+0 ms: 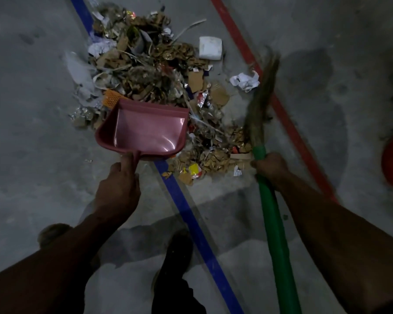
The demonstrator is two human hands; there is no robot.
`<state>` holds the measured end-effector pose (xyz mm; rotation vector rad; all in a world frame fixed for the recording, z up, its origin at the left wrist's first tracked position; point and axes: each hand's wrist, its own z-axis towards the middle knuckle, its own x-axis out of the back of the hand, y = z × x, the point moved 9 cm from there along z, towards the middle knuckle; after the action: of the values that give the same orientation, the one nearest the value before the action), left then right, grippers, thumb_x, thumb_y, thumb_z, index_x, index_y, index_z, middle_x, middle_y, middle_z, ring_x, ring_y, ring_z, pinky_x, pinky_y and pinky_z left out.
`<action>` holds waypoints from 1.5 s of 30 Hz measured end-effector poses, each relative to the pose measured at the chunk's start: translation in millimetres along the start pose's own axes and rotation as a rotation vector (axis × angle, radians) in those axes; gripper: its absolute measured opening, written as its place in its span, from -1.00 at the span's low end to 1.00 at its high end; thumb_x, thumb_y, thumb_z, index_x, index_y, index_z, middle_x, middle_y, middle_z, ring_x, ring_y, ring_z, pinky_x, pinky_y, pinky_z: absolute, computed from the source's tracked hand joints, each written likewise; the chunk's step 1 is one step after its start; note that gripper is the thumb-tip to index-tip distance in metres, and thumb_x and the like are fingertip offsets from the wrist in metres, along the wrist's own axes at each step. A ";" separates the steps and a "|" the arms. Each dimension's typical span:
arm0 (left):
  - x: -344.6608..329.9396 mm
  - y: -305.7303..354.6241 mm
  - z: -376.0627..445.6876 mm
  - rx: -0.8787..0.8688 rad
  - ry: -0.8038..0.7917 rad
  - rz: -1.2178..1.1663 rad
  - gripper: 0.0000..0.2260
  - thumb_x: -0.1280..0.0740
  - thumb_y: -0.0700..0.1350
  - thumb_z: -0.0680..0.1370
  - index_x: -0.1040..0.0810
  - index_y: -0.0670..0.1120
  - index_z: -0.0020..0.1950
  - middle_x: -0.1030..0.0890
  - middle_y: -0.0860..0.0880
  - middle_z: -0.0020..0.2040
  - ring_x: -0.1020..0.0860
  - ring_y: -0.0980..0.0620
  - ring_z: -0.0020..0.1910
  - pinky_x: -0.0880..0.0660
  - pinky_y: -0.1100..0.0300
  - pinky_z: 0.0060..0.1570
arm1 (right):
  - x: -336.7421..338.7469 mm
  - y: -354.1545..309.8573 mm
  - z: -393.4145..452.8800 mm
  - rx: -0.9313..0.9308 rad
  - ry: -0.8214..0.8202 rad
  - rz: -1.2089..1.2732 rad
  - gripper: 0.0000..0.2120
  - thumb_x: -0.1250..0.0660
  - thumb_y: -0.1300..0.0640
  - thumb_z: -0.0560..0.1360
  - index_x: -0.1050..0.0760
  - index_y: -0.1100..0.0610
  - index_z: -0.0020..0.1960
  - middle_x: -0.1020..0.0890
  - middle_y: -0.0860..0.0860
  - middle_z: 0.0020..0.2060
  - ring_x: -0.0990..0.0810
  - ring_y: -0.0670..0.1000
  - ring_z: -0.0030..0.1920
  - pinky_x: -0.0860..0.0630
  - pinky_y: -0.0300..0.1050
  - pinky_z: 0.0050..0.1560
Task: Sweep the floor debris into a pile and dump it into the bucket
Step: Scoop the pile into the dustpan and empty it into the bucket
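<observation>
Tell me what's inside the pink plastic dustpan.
Nothing visible: the pink plastic dustpan shows only bare, glossy pan. Its front lip sits against the debris pile; whatever lies beneath it is hidden.

Dim frame; motion-blurred broom bristles (262,87); dark corners.
</observation>
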<state>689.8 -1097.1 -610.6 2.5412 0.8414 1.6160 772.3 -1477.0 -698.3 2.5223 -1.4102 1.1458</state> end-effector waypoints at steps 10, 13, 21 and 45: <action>5.8 1.3 -3.8 -0.052 -0.004 0.006 -0.57 -0.24 -0.23 0.58 -0.22 -0.17 0.42 -0.48 -0.28 0.10 -0.48 -0.27 -0.15 -0.26 0.02 -0.26 | -35.7 -20.4 -74.3 0.230 -0.019 -0.285 -0.78 -0.35 0.07 0.52 -0.48 0.15 0.12 -0.54 0.04 -0.08 -0.53 0.04 -0.11 -0.37 -0.20 -0.26; 11.6 7.3 -6.6 -0.045 -0.008 0.008 -0.56 -0.25 -0.21 0.57 -0.24 -0.16 0.43 -0.47 -0.27 0.11 -0.50 -0.33 -0.11 -0.26 0.01 -0.25 | -2.4 12.0 -88.9 0.176 0.071 -0.165 -0.82 -0.36 0.08 0.50 -0.49 0.12 0.06 -0.59 0.06 -0.13 -0.60 0.07 -0.16 -0.54 -0.11 -0.18; 8.9 13.3 -8.7 -0.070 -0.025 0.007 -0.63 -0.25 -0.18 0.58 -0.24 -0.23 0.34 -0.50 -0.31 0.00 -0.50 -0.35 -0.14 -0.24 0.02 -0.26 | 38.4 91.7 -79.0 -0.206 0.062 0.151 -0.74 -0.41 0.16 0.47 -0.49 0.26 0.09 -0.57 0.13 -0.21 -0.62 0.16 -0.21 -0.61 -0.03 -0.20; 8.4 -17.1 -54.5 -0.253 -0.101 0.163 -0.49 -0.15 -0.12 0.61 -0.10 0.18 0.52 -0.39 -0.26 0.14 -0.48 -0.37 -0.14 -0.33 -0.07 -0.17 | -59.8 138.0 -218.9 -0.393 0.191 0.711 -0.82 -0.39 0.23 0.48 -0.53 0.28 0.05 -0.60 0.17 -0.27 -0.56 0.07 -0.43 -0.50 -0.13 -0.40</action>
<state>639.2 -1093.3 -583.1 2.5382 0.4013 1.5054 522.5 -1435.8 -618.1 1.6340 -2.2777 0.9886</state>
